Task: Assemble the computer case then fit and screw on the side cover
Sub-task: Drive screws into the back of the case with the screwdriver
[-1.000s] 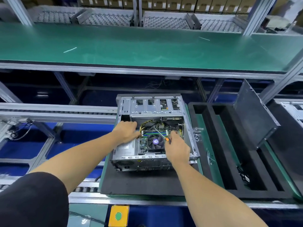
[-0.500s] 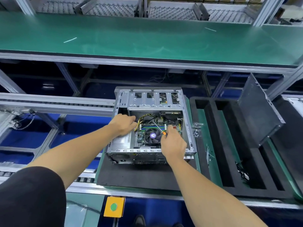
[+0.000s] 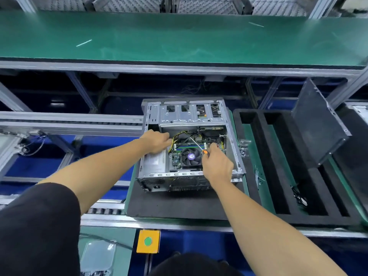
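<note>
Right hand (image 3: 217, 166) grips orange-handled screwdriver (image 3: 197, 145) mid-frame; left hand (image 3: 157, 142) grip unclear. Open grey steel computer case (image 3: 151, 168): probably heavy, rigid; hold by frame edges.

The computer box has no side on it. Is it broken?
Not broken. The computer case lies open while the right hand holds a screwdriver inside. Its likely side cover leans tilted in the foam tray to the right, not yet fitted.
</note>
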